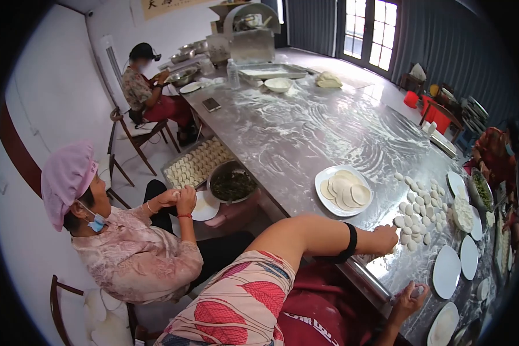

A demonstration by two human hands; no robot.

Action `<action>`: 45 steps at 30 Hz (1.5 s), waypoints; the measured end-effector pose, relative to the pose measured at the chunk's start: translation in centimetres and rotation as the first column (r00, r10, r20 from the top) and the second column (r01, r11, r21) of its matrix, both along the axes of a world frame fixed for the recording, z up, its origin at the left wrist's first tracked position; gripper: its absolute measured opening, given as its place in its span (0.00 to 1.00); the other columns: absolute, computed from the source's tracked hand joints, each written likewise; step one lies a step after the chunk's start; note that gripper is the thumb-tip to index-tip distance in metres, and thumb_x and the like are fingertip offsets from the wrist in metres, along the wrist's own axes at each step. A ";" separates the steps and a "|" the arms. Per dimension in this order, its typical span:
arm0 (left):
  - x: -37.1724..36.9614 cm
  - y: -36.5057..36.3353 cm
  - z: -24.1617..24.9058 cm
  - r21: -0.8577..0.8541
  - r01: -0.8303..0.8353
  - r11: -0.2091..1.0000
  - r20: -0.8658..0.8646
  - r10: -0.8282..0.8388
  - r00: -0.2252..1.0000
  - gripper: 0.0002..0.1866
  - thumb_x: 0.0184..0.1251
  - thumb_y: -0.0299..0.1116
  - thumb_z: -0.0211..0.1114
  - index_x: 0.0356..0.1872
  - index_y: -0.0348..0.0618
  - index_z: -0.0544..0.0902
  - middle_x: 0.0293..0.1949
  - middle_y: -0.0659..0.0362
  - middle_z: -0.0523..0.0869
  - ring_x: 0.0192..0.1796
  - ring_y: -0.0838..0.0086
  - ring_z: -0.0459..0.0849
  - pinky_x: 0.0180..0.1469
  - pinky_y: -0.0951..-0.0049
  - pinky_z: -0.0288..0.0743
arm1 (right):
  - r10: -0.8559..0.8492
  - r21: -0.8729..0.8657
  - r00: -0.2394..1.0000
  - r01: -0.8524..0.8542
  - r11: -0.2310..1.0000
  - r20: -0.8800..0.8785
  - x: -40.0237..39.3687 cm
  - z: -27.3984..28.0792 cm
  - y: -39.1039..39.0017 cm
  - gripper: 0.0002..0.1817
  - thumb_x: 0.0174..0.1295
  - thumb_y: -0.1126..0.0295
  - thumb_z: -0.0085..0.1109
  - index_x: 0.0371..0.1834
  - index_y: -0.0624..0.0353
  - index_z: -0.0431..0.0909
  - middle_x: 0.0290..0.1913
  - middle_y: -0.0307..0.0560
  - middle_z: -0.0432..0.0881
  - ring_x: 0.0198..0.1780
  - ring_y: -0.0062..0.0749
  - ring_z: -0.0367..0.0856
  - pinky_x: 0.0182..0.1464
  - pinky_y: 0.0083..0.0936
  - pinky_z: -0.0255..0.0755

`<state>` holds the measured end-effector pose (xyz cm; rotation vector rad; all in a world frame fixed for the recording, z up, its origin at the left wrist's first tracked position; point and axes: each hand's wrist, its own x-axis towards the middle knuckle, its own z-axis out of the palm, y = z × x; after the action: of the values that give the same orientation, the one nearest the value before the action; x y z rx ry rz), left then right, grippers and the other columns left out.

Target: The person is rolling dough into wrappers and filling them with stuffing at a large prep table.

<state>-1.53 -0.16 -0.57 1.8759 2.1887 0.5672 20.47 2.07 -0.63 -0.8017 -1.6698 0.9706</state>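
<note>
My left hand (pixel 383 240) reaches across the table with its fingers curled closed, right beside a cluster of small flattened dough pieces (pixel 416 209). What it holds, if anything, is hidden. Lower down, near the table edge, my right hand (pixel 410 304) curls its thumb and fingers around a small greyish thing I cannot make out. A shiny metal cylinder (pixel 368 278) lies along the table edge, its end close to my right fingers. Beyond my left forearm is a white plate (pixel 323 202) stacked with round dough wrappers (pixel 346 189).
The floury steel table (pixel 282 132) carries oval plates (pixel 447 272), a phone (pixel 211 104) and dough (pixel 328 80). At left, a person in a pink cap (pixel 69 179) works with both hands by a bowl of greens (pixel 232 183) and a tray of dumplings (pixel 196 163). Others sit farther off.
</note>
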 end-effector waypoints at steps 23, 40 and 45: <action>1.9 2.5 -3.8 -0.054 0.167 0.985 0.475 -0.121 0.872 0.10 0.38 0.27 0.67 0.27 0.39 0.81 0.28 0.52 0.84 0.35 0.62 0.83 0.37 0.64 0.75 | 0.015 0.011 0.999 -0.016 1.000 0.033 0.3 0.1 0.4 0.07 0.66 0.70 0.53 0.37 0.57 0.64 0.16 0.37 0.67 0.15 0.17 0.66 0.16 0.16 0.58; 2.2 -1.7 0.1 -0.110 0.142 0.984 0.275 -0.107 0.955 0.06 0.43 0.23 0.60 0.23 0.40 0.83 0.25 0.49 0.84 0.32 0.56 0.83 0.33 0.62 0.75 | 0.039 0.031 0.997 -0.041 0.999 0.067 -1.5 1.2 2.4 0.07 0.66 0.70 0.53 0.35 0.57 0.65 0.16 0.37 0.68 0.14 0.17 0.65 0.14 0.17 0.57; 1.2 -0.8 -0.6 -0.184 0.158 0.970 0.144 -0.132 0.981 0.05 0.45 0.25 0.59 0.23 0.39 0.83 0.26 0.49 0.84 0.33 0.54 0.83 0.34 0.60 0.75 | 0.021 0.001 1.000 -0.021 1.000 0.019 -0.1 -0.3 1.6 0.09 0.62 0.69 0.56 0.37 0.59 0.66 0.18 0.38 0.68 0.14 0.19 0.66 0.14 0.18 0.58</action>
<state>-0.30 -0.91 -1.13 1.8224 1.9290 0.4190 20.40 3.71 -0.88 -0.7957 -1.6978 0.9795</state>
